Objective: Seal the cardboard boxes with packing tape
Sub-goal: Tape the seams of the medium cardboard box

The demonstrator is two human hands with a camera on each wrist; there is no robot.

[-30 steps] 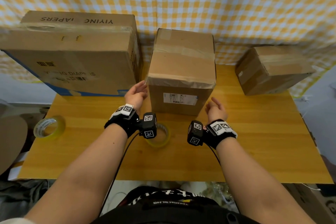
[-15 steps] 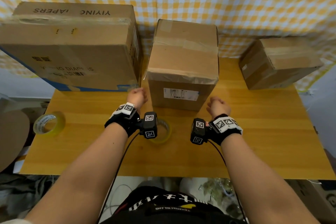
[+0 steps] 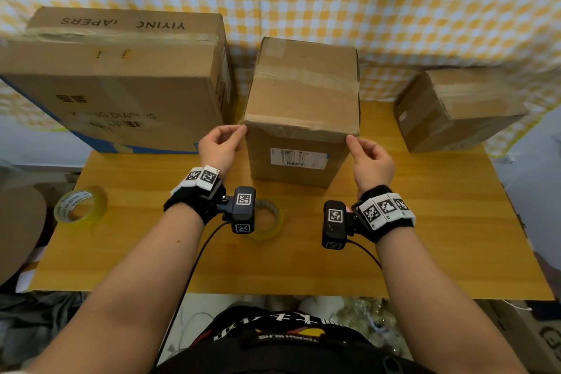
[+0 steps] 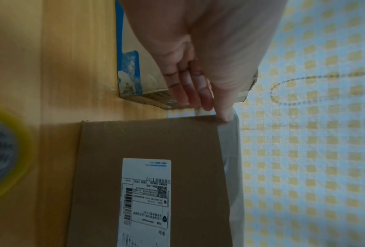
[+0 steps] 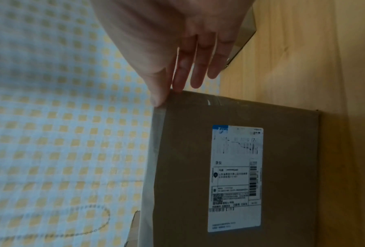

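Head view: my left hand (image 3: 219, 146) and right hand (image 3: 372, 158) pinch the strip of clear tape (image 4: 233, 167) along the near top edge of the tall brown cardboard box (image 3: 300, 106) at 12 o'clock, its ends at 9 and 3.

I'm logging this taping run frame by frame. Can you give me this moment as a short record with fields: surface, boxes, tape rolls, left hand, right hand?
surface: wooden table
boxes: large printed box at left, middle box with a shipping label, small box at right
tape rolls: one roll near the table's left edge, another roll in front of the middle box
left hand: fingertips at the middle box's top front left corner
right hand: fingertips at its top front right corner
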